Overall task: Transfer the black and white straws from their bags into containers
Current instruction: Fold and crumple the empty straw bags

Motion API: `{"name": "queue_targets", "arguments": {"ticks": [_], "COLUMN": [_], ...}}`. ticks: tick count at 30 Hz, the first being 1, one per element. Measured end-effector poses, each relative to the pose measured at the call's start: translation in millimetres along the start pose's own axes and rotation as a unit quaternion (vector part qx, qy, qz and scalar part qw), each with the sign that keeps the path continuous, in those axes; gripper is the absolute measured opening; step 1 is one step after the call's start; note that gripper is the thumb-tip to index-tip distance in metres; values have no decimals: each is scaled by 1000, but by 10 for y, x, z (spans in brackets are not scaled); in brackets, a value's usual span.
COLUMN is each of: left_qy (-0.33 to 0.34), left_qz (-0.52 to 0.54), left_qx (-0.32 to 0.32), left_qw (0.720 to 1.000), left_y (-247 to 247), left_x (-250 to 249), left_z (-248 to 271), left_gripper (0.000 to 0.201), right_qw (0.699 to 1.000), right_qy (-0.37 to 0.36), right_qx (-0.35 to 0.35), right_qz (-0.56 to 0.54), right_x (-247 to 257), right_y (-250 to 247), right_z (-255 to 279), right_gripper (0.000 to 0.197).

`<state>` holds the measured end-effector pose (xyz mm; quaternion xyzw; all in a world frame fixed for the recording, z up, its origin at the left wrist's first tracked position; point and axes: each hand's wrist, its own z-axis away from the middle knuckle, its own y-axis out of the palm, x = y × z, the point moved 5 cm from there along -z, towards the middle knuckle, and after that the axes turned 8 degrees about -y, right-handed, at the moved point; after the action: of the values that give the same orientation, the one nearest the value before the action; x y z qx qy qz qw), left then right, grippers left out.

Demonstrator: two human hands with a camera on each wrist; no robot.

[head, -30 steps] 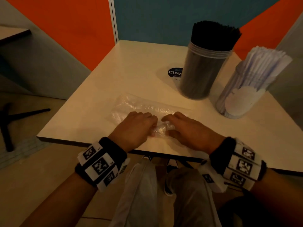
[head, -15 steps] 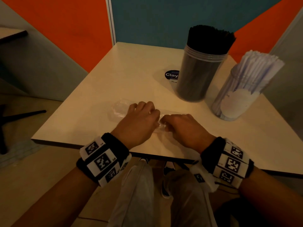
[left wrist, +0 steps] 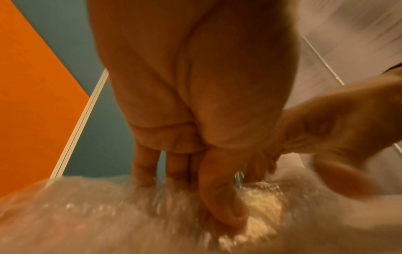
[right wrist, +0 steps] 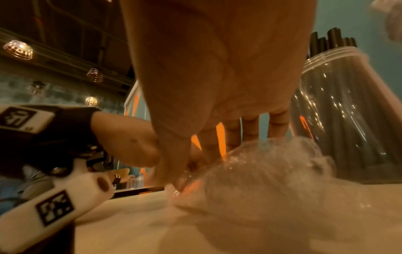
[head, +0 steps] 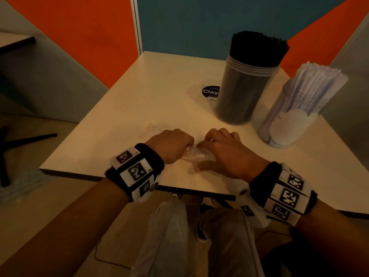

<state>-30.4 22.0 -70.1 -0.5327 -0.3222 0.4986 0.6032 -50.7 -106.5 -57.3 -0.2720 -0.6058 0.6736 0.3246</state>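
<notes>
You are seeing a thin, crinkled, glossy clear plastic bag (head: 196,155) lying on a smooth matt table (head: 151,92); containers (head: 242,90) are showing clear glossy plastic.

Pale table (head: 139,108) against orange (head: 79,27) and teal walls (head: 189,23).

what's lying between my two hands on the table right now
Only the crumpled clear plastic bag, gripped by left hand and right hand; the head view shows it.

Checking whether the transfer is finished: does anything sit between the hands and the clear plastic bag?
Nothing visible: the left hand and right hand both grip the crumpled clear plastic bag directly on the white table.
</notes>
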Motion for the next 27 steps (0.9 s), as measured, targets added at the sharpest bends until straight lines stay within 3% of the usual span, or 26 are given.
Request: {"name": "queue_targets", "arguments": {"ticks": [5, 10, 12, 16, 18, 20, 23, 24, 27], "left_qy": [5, 8, -6, -15, -9, -2, 15, 23, 33], "left_qz": [-1, -143, -132, -107, -47, 49, 201, 242, 360], "left_qx": [34, -8, -43, -112, -137, -171, -257, -284, -325], "left_qw": [999, 990, 990, 988, 989, 984, 945, 928, 874], "left_y": [-25, 65, 54, -80, -136, -214, -399, -470, -591], "left_x": [-55, -55, -54, -76, -42, 20, 56, 34, 1], "left_z": [56, 207, 199, 185, 194, 213, 310, 362, 476], "left_gripper": [38, 71, 67, 37, 34, 33, 39, 42, 44], "right_qw": [997, 985, 979, 961, 937, 889, 792, 773, 762], "right_qy": [-2, 17, 22, 44, 65, 70, 57, 62, 86], "right_qx": [3, 12, 11, -28, -74, -118, -166, -177, -175], "right_qz": [-78, -171, -204, -273, -336, -437, -585, -606, -618], "right_x": [-34, -97, -117, -165, -175, -142, -48, -41, -18], "right_y": [-45, -25, 1, 20, 5, -19, -41, -22, 66], "right_z": [-9, -7, -28, -19, 16, 70, 152, 162, 136], "right_gripper": [39, 30, 27, 23, 15, 10, 37, 48, 72]}}
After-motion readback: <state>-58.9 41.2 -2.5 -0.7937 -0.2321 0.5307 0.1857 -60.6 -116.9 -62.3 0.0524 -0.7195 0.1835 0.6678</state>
